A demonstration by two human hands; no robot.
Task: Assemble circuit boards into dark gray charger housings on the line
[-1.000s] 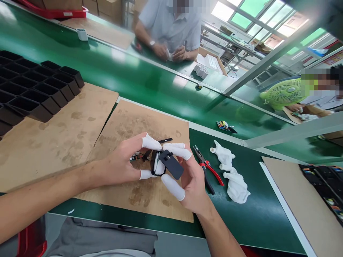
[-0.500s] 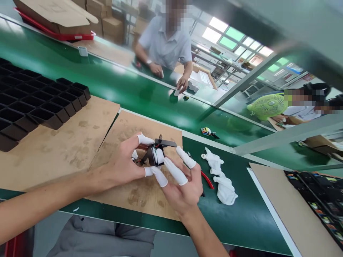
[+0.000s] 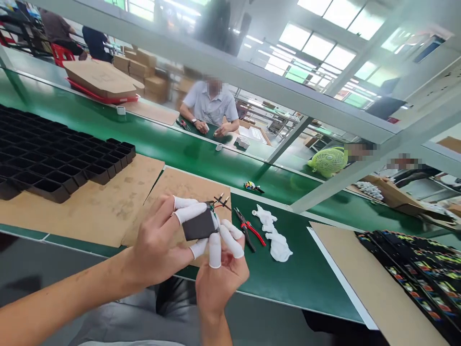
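Note:
My left hand (image 3: 158, 240), with white finger cots on the fingertips, grips a small black plastic housing (image 3: 199, 225) by its sides. The housing lies tilted above the brown board. At its right-hand open end a bit of white and a green part show, and thin black and red wires with white-tipped ends (image 3: 224, 198) stick out. My right hand (image 3: 223, 269), also in finger cots, is closed with its fingertips against that open end; what lies between them is partly hidden. Red-handled pliers (image 3: 249, 228) lie just right of the hands.
Crumpled white cloth-like pieces (image 3: 273, 235) lie right of the pliers. Rows of black open boxes (image 3: 61, 154) stand at left on brown board (image 3: 137, 175). Trays of electronic parts (image 3: 414, 274) sit at far right. A small circuit part (image 3: 253, 186) lies on the green conveyor; a co-worker (image 3: 211, 105) sits opposite.
The housing has turned so its flat black side faces me. My right hand has moved in against its open end. The view has tilted up, and the pliers are now uncovered.

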